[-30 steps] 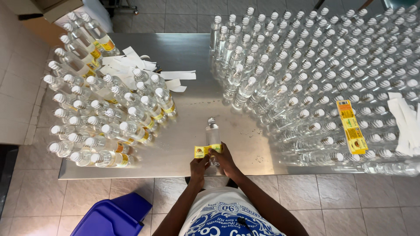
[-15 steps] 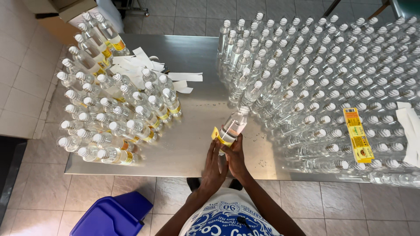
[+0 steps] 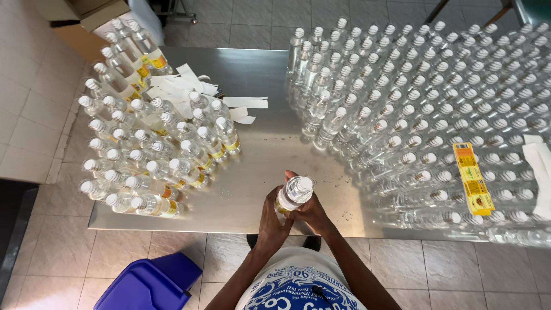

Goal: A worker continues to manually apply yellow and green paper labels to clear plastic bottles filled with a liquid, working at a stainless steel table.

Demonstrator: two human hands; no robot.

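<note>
Both my hands hold one clear plastic bottle (image 3: 294,192) with a white cap, upright over the near edge of the steel table (image 3: 270,143). My left hand (image 3: 271,218) wraps its lower left side, where a bit of yellow label shows. My right hand (image 3: 310,211) cups it from the right and behind. A group of clear bottles with yellow labels (image 3: 155,155) stands to the left. A much larger mass of unlabelled clear bottles (image 3: 425,109) fills the right of the table.
A strip of yellow labels (image 3: 473,178) lies on top of the right-hand bottles, with white backing strips (image 3: 539,172) at the far right. White paper strips (image 3: 189,89) lie at the table's back left. A blue bin (image 3: 146,284) sits on the tiled floor, a cardboard box (image 3: 86,17) behind.
The bottle went from lying flat on the table, to tilted, to upright and closer to me. My hands moved with it and now wrap around its body.
</note>
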